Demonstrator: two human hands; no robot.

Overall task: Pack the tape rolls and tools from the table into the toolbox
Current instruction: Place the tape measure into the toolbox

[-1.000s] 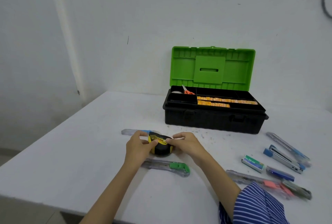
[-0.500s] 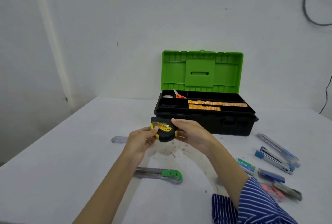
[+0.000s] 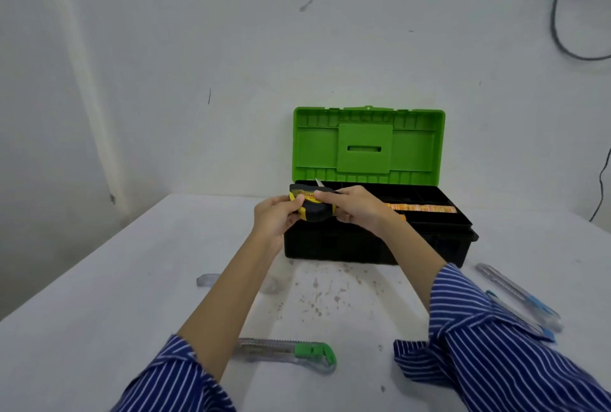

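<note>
both hands, left hand (image 3: 276, 218) and right hand (image 3: 353, 206), grip the tape measure (image 3: 310, 208) over the toolbox (image 3: 429, 243) tray's 9 o'clock end. lower it level into a free compartment, then loosen both grips together.

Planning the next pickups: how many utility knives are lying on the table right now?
3: a green one near the left sleeve, a blue one at right, one partly behind the left forearm. The right sleeve may hide more.

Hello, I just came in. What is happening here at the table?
A person is packing tools into a toolbox with an open green lid. Both the left hand and the right hand hold a yellow and black tape measure at the box's left end, not yet put in. A green utility knife and some blue-ended tools lie on the table.
</note>
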